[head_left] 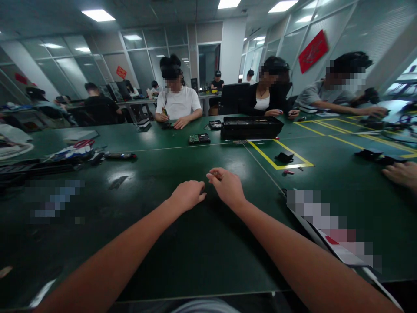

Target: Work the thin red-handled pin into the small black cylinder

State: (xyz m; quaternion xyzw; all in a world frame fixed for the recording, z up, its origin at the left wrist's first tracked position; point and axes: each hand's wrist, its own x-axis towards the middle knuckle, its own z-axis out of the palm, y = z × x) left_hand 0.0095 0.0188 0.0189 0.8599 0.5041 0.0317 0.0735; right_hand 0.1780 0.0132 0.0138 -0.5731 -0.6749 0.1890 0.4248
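Both my hands are above the green table [182, 261], close together near its middle. My left hand [188, 194] has its fingers curled toward the thumb. A small dark spot shows between its fingertips, too small to name. Just to the right, my right hand [228, 186] has its fingers bent in toward the thumb in a pinch, and whatever it holds, if anything, is hidden. A narrow gap separates the two hands. Beyond them lies a hard drive [199, 138] with a green circuit board facing up.
A long black bin [252, 127] stands behind the drive. Yellow tape [295, 166] surrounds a black piece [284, 157]. A pen-like tool [120, 156] and a cluttered pile [74, 152] lie left. A device with a white cable [339, 250] lies right. Co-workers sit opposite; another person's hand [402, 174] is at right.
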